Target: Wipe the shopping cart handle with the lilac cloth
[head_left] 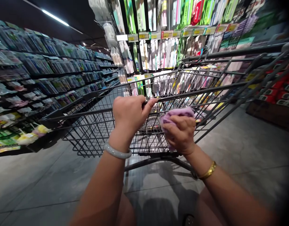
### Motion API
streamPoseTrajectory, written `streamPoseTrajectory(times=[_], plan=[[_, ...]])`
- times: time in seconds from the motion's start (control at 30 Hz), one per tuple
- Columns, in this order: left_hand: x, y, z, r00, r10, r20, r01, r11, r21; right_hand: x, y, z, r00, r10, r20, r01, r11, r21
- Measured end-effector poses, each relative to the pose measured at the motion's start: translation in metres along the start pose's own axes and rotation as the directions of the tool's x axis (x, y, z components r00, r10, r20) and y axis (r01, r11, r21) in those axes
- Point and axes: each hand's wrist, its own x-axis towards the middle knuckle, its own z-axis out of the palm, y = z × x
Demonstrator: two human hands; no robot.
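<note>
A dark wire shopping cart [88, 117] stands sideways in front of me. My left hand [130, 111] is closed around the cart's top rail, its thumb lying along the bar toward the right. A pale grey bangle [117, 153] circles that wrist. Bunched in my right hand [182, 131] is a light purple cloth [182, 111], pressed against the cart's side wires to the right of my left hand. A gold bracelet [208, 171] is on the right wrist.
Shelves [64, 67] of packaged goods line the left side. Behind the cart, a display [146, 36] holds hanging packs. At the right stands a low display of red packages [279, 91]. Grey floor [243, 144] surrounds the cart, and my knees show at the bottom.
</note>
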Motion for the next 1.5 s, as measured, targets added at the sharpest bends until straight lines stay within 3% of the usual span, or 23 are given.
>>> streamPoseTrajectory(times=[0.13, 0.3, 0.43, 0.6, 0.73, 0.83, 0.93, 1.03, 1.2, 1.3, 1.37, 1.5], plan=[[0.001, -0.003, 0.0, 1.0, -0.004, 0.009, 0.004, 1.0, -0.016, -0.007, -0.007, 0.004, 0.995, -0.069, 0.065, 0.07, 0.998, -0.007], [0.001, -0.006, 0.001, 1.0, -0.006, 0.007, 0.007, 0.999, -0.035, 0.008, 0.021, -0.008, 0.999, -0.001, -0.042, 0.0, 1.0, -0.021], [0.001, -0.008, 0.002, 1.0, -0.004, 0.004, 0.004, 0.999, -0.036, 0.01, 0.031, -0.009, 0.999, 0.007, -0.04, -0.007, 1.0, -0.012], [0.001, -0.013, 0.005, 1.0, -0.013, -0.009, 0.013, 1.0, -0.017, -0.002, 0.01, 0.003, 0.998, 0.063, 0.029, -0.064, 0.997, 0.036], [0.002, -0.023, 0.008, 1.0, -0.024, -0.008, 0.024, 1.0, -0.005, -0.011, -0.006, 0.012, 0.992, -0.072, 0.104, 0.069, 0.997, 0.032], [0.002, -0.029, 0.011, 1.0, -0.022, -0.005, 0.023, 1.0, 0.015, -0.007, -0.001, 0.009, 0.993, -0.093, 0.069, 0.092, 0.995, 0.026], [0.001, -0.031, 0.012, 1.0, -0.009, -0.019, 0.009, 0.999, 0.031, 0.002, 0.013, 0.003, 1.0, 0.002, -0.015, -0.002, 1.0, 0.022], [-0.001, -0.029, 0.013, 1.0, 0.011, -0.027, -0.01, 0.999, 0.034, 0.002, 0.015, 0.003, 0.998, 0.059, -0.027, -0.059, 0.998, 0.028], [-0.001, -0.027, 0.012, 0.999, 0.015, -0.04, -0.014, 0.999, 0.031, -0.017, -0.017, 0.019, 0.994, -0.055, 0.096, 0.054, 0.998, 0.019], [0.0, -0.027, 0.013, 0.999, 0.007, -0.047, -0.006, 1.0, 0.017, -0.017, -0.023, 0.019, 0.987, -0.105, 0.118, 0.103, 0.994, 0.021], [-0.001, -0.026, 0.015, 0.999, -0.002, -0.053, 0.003, 1.0, 0.008, -0.009, -0.014, 0.014, 0.995, -0.076, 0.068, 0.076, 0.997, 0.016], [-0.001, -0.025, 0.015, 0.998, -0.015, -0.053, 0.016, 1.0, 0.008, 0.006, -0.001, 0.005, 0.994, 0.101, -0.036, -0.102, 0.995, -0.004]])
